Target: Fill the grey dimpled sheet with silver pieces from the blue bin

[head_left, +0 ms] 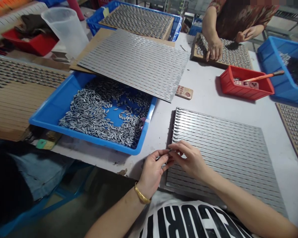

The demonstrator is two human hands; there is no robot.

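Note:
My left hand [151,173], with a gold bangle [142,195] on its wrist, and my right hand [190,160] meet just off the near left corner of a ribbed grey metal sheet [225,162]. Their fingertips pinch a small grey piece [169,151], partly hidden by the fingers. My right hand lies over the sheet's left edge. Up left of my hands, a blue tray [94,130] holds a loose heap of grey seed-shaped pieces [99,115].
A second ribbed sheet [134,62] overlaps the blue tray's far edge. A co-worker's hand [215,49] rests on a studded board [228,54]. A red bin [245,84] holds an orange-handled brush [264,76]. A blue bin [280,66] stands at right. A plastic jug [66,31] stands far left.

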